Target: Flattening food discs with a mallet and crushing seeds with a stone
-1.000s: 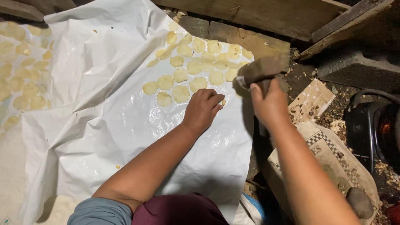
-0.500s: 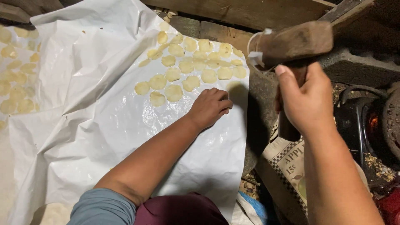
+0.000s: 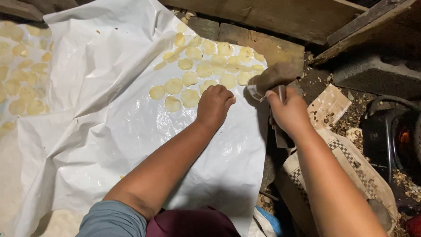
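You brought your right hand (image 3: 287, 109) and its brown wooden mallet (image 3: 274, 77) down from its raised position to the white plastic sheet's (image 3: 131, 131) edge.

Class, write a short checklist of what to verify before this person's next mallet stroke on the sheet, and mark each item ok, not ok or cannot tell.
1. Right hand grips the mallet handle: ok.
2. Left hand away from the mallet head: not ok, it lies close beside it.
3. Plastic sheet flat: not ok, wrinkled.
4. Flattened discs apart: not ok, several touch.
5. Piece under the left hand: cannot tell.
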